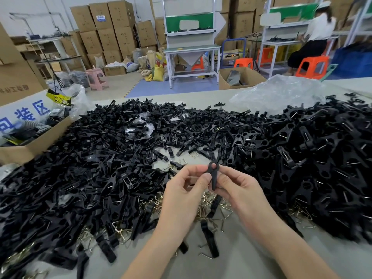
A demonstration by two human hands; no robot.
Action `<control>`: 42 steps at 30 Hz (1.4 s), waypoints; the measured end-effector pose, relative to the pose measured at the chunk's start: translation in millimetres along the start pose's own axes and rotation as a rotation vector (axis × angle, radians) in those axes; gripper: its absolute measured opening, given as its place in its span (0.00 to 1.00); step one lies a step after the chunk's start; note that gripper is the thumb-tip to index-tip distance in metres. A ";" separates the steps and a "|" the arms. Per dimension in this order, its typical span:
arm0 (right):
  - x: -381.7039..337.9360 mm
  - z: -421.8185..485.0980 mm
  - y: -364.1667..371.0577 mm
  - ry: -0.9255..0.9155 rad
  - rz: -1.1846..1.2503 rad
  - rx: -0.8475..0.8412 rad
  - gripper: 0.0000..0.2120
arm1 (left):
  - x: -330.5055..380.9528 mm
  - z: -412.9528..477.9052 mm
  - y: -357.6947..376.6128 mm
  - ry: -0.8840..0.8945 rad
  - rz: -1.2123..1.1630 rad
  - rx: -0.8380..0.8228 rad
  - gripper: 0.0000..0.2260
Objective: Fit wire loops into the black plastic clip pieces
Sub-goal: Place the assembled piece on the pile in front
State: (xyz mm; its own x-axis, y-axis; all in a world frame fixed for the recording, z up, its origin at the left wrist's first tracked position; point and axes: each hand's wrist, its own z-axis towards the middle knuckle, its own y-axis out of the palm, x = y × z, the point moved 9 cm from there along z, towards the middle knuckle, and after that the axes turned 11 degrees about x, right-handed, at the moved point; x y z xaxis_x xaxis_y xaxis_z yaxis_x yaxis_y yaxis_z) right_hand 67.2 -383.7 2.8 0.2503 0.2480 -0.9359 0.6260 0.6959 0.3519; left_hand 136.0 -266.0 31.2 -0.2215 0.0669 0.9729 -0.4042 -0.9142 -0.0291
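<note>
Both hands hold one black plastic clip (213,175) upright above the table's middle. My left hand (186,188) pinches its left side with thumb and forefinger. My right hand (235,185) grips its right side. The clip's round eye points up and away from me. Whether a wire loop sits in it I cannot tell. Loose wire loops (209,200) lie on the table under and around my hands. A huge heap of black clip pieces (100,158) spreads to the left, with another heap of clips (312,154) to the right.
An open cardboard box (30,146) with packaged goods sits at the left table edge. A crumpled clear plastic bag (281,91) lies at the back right. A bare grey table strip (241,262) lies near me. Beyond stand stacked cartons, workbenches, stools and a seated person (316,37).
</note>
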 end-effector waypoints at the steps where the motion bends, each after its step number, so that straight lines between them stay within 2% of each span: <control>1: -0.2 0.1 -0.1 0.000 0.004 -0.001 0.15 | 0.9 0.3 -0.4 0.026 0.026 -0.005 0.10; 4: -1.5 -1.1 0.8 0.019 0.061 -0.039 0.20 | 9.3 -0.3 -2.9 0.121 0.071 -0.006 0.10; 8: -10.4 -4.7 5.2 -0.020 0.022 -0.105 0.16 | 13.2 2.2 -9.1 0.161 0.144 0.002 0.10; 10: -11.9 -3.3 1.6 -0.028 0.026 -0.070 0.17 | 17.8 6.2 -18.7 0.274 0.336 0.039 0.07; 12: -12.7 -0.6 -4.0 -0.045 0.019 -0.027 0.16 | 19.2 10.6 -23.9 0.384 0.609 0.004 0.09; 15: -12.5 3.8 -13.5 -0.053 0.023 0.038 0.17 | -2.3 12.8 -18.4 0.430 1.081 -0.234 0.20; 16: -12.3 5.3 -16.3 -0.058 0.019 0.052 0.18 | -11.6 12.5 -18.3 0.414 1.190 -0.297 0.22; 18: -12.4 6.8 -18.3 -0.069 -0.018 0.052 0.19 | -21.9 11.4 -17.7 0.385 1.260 -0.351 0.24; 20: -12.7 6.3 -17.5 -0.072 -0.048 0.040 0.18 | -23.3 11.9 -15.4 0.385 1.250 -0.341 0.22; 24: -13.9 5.1 -20.0 -0.066 -0.087 0.069 0.16 | -17.4 12.7 -12.1 0.433 1.228 -0.286 0.09; 28: -12.7 5.5 -23.5 -0.067 -0.187 0.106 0.15 | -12.3 8.0 -10.4 0.535 1.194 -0.245 0.10; 29: -12.9 5.4 -23.9 -0.067 -0.204 0.109 0.16 | -7.0 8.8 -12.3 0.518 1.087 -0.209 0.09; 31: -14.8 4.3 -21.6 -0.072 -0.210 0.090 0.17 | 1.7 13.9 -21.4 0.359 0.757 -0.106 0.04; 33: -16.0 2.7 -16.8 -0.074 -0.207 0.052 0.17 | 3.9 15.2 -27.5 0.207 0.443 -0.033 0.06; 38: -18.7 0.2 -10.7 -0.075 -0.201 0.004 0.17 | 8.3 8.7 -17.3 0.133 0.264 -0.087 0.06; 42: -20.6 0.1 -10.3 -0.074 -0.193 -0.003 0.16 | 6.1 10.3 -18.6 0.055 0.158 -0.072 0.02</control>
State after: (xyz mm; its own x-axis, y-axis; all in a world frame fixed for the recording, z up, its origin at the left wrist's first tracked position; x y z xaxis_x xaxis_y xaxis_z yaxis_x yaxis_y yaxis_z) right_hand 55.7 -396.1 18.5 0.1797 0.0597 -0.9819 0.6653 0.7279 0.1661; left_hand 151.3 -252.7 40.0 -0.3349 -0.0517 0.9409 -0.4228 -0.8841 -0.1990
